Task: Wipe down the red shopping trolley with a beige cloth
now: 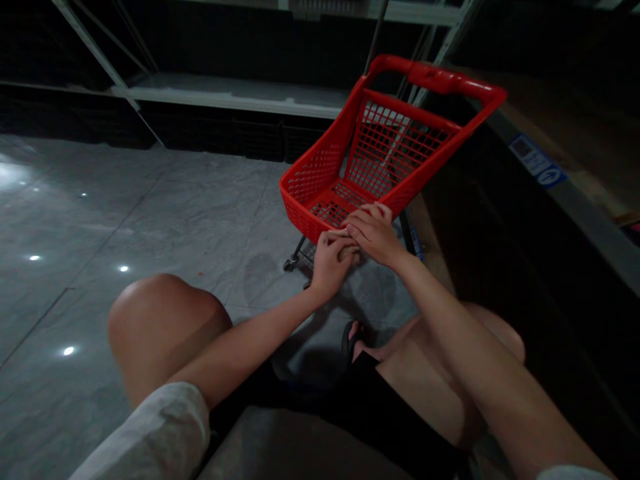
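My left hand (333, 261) is closed, its fingers bent inward near the front corner of a small red shopping cart (327, 163). Just to its right, my right hand (374, 233) has its fingers curled and pressed together, overlapping the cart's front rim in view. The fingertips of both hands meet or nearly meet. What lies between them, if anything, is too hidden and dim to make out. The cart's basket has latticed plastic walls, and its handle rises at the far right. No goods show in the basket.
White metal shelving (240, 93) runs along the back, with dark crates (257, 139) beneath. At right stands a dark counter (505, 220) bearing a blue label (537, 160). Grey glossy floor tiles (165, 213) stretch left. My bent knees flank my arms; a sandalled foot (354, 337) is below.
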Demonstrator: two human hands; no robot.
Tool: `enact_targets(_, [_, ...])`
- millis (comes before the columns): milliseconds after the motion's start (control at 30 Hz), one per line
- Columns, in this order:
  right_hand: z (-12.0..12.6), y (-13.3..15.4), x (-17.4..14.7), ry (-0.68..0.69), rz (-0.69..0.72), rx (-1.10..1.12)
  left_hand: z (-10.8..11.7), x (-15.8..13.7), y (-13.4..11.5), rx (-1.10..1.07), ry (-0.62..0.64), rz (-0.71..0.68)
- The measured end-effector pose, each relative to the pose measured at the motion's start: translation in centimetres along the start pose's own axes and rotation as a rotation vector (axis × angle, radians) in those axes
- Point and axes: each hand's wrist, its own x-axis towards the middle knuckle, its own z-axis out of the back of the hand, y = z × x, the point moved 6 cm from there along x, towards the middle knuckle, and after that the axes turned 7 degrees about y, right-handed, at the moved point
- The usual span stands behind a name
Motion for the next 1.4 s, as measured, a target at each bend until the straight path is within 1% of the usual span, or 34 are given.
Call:
enact_targets(67, [0.1,-1.0,0.1,-0.031,-0.06,0.129,0.8,0.8,-2.2,0.011,-0.017,-0.118])
enact_targets(100, [0.1,-1.4,0.1,-0.045,-0.089,0.197,1.1,1.1,-2.6,0.025,-0.004,-0.18])
enact_targets(133, [0.1,-1.8,0.1,-0.053,-0.108,0.256,1.2,1.1,-2.4,0.044,0.041,-0.245])
enact_targets(167, [0.2,-1.9,0.1,-0.053,-0.115,0.303,1.1,0.9,-1.8,0.067,0.117,-0.311])
enact_targets(233, [0.3,-1.7,0.2,-0.042,-0.111,0.354,0.6,-0.1,0.4,0.128,0.31,-0.407])
enact_targets(300, [0.5,-1.4,0.1,-0.04,-0.119,0.356,0.1,-0.9,3.2,0.208,0.453,-0.387])
enact_targets(333, [0.6,-1.2,0.1,-0.042,-0.125,0.347,0.1,-1.0,4.3,0.244,0.486,-0.355])
enact_targets(367, [0.7,-1.0,0.0,-0.045,-0.126,0.337,0.3,-0.8,4.8,0.27,0.5,-0.337])
enact_targets(400, [0.7,-0.8,0.0,-0.047,-0.119,0.327,0.6,-0.5,4.8,0.279,0.502,-0.347])
enact_targets(467, [0.6,-0.6,0.1,-0.049,-0.094,0.312,1.8,0.7,3.3,0.258,0.471,-0.438])
enact_targets(533, [0.4,-0.6,0.2,-0.052,-0.083,0.297,3.7,2.6,1.4,0.232,0.392,-0.548])
enact_targets(567, [0.3,-0.7,0.3,-0.048,-0.087,0.289,4.9,3.8,0.7,0.235,0.335,-0.571])
enact_targets(633, [-0.1,-0.8,0.6,-0.018,-0.101,0.27,7.4,6.5,0.4,0.285,0.228,-0.533])
enact_targets(667, [-0.3,-0.8,0.7,0.003,-0.106,0.258,8.4,7.9,0.6,0.326,0.216,-0.491])
enact_targets(700, [-0.5,-0.8,0.9,0.022,-0.111,0.246,9.1,9.3,1.1,0.37,0.251,-0.449])
enact_targets(733, [-0.7,-0.7,1.1,0.03,-0.118,0.236,9.5,10.6,1.6,0.416,0.33,-0.416])
enact_targets(800, [-1.0,-0.5,1.4,0.017,-0.137,0.228,9.7,12.5,2.4,0.51,0.58,-0.395])
enact_targets(867, [-1.1,-0.3,1.6,-0.014,-0.147,0.237,9.7,13.5,2.8,0.587,0.83,-0.382])
enact_targets(900, [-1.1,-0.1,1.7,-0.026,-0.14,0.243,9.8,13.7,2.8,0.615,0.911,-0.364])
enact_targets(933, [-1.1,0.1,1.8,-0.031,-0.123,0.248,9.9,13.7,2.7,0.639,0.96,-0.342])
enact_targets(967, [-1.1,0.3,1.8,-0.03,-0.097,0.254,10.1,13.6,2.6,0.663,0.979,-0.321])
enact_targets(1000, [-1.0,0.4,1.8,-0.025,-0.068,0.26,10.2,13.4,2.4,0.69,0.965,-0.309])
enact_targets(1100, [-0.7,0.6,1.5,0.016,0.011,0.28,10.6,12.2,1.7,0.784,0.839,-0.327])
enact_targets(1167, [-0.6,0.2,1.3,0.045,0.029,0.275,10.6,11.1,1.2,0.828,0.799,-0.353])
enact_targets(1267, [-0.5,-1.4,1.2,0.056,0.014,0.221,10.1,9.9,0.0,0.877,0.809,-0.375])
enact_targets(1400, [0.6,-4.8,0.8,0.015,-0.011,0.093,8.4,8.5,-2.4,0.922,0.814,-0.405])
